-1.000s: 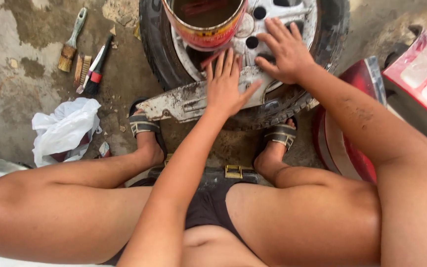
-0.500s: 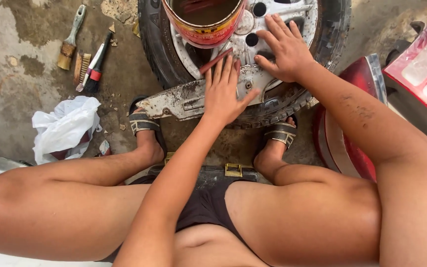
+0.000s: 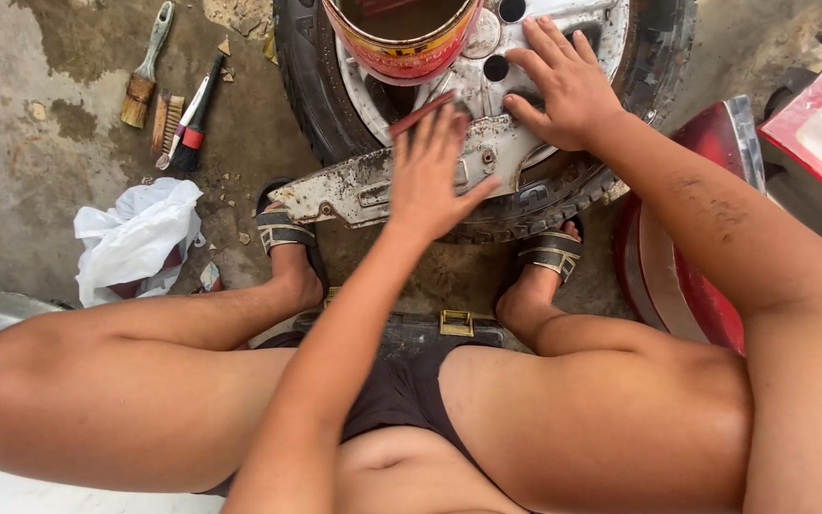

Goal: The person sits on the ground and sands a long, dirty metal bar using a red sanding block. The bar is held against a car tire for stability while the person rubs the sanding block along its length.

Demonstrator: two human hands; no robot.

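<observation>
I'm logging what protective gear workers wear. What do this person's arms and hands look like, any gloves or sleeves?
Both are bare: no gloves, no sleeves, no watch or rings visible. The left hand and its forearm are uncovered. The right hand is also bare, and the right forearm carries dark smudges, seemingly dirt or grease.

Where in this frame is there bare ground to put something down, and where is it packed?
Bare concrete lies left of the white plastic bag, below the brushes, out to the frame's left edge. A narrow strip runs between the brushes and the tyre. The wheel is crowded: the paint can, the dirty metal part, the left hand and right hand cover it.
</observation>
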